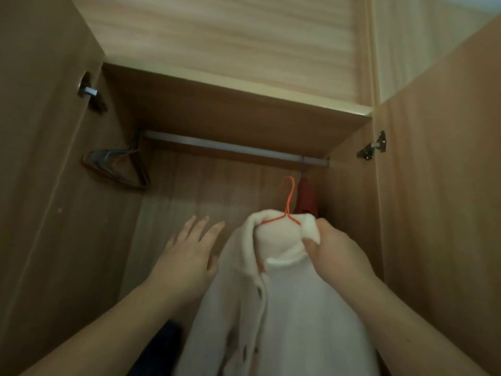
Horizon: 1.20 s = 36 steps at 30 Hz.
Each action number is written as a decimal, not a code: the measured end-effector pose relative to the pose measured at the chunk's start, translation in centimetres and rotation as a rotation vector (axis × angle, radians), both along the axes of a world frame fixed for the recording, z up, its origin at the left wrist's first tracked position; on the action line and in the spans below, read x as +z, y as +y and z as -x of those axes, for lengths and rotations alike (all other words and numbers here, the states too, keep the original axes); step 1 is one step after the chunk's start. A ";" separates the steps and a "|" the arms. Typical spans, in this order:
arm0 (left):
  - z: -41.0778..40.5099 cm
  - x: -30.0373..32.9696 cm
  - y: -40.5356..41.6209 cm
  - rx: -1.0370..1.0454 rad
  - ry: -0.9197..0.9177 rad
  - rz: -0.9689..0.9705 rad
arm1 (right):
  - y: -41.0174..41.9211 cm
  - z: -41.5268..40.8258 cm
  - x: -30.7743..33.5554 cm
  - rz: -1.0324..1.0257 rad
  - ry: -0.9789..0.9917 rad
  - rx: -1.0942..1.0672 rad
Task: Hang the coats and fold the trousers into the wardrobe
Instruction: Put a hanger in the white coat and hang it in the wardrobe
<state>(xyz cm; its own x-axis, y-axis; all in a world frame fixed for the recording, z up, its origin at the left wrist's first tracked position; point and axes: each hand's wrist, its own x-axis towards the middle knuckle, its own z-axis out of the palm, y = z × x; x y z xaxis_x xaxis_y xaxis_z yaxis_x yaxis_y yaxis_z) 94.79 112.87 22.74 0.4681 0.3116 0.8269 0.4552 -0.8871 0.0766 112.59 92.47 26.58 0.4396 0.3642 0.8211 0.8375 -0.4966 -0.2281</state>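
A cream white coat with dark buttons hangs on an orange wire hanger, held up inside the open wardrobe. My right hand grips the coat's collar and the hanger's shoulder at the right. The hanger's hook points up, below the metal rail and apart from it. My left hand is beside the coat's left side with straight spread fingers, holding nothing. A red garment hangs from the rail at its right end.
Several empty hangers hang bunched at the rail's left end. A wooden shelf sits just above the rail. The wardrobe doors stand open left and right. Something dark lies low in the wardrobe.
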 end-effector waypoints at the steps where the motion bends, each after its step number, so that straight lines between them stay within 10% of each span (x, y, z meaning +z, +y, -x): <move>1: -1.1 0.9 1.0 0.007 -0.008 0.001 | 1.0 -1.1 1.5 -0.005 -0.013 -0.012; 21: -15.1 19.1 19.2 0.016 -0.218 -0.305 | 20.4 -16.0 20.2 -0.124 -0.012 -0.256; 36: -20.0 18.1 25.4 -0.036 -0.212 -0.320 | 25.3 -19.8 21.0 -0.014 -0.014 -0.396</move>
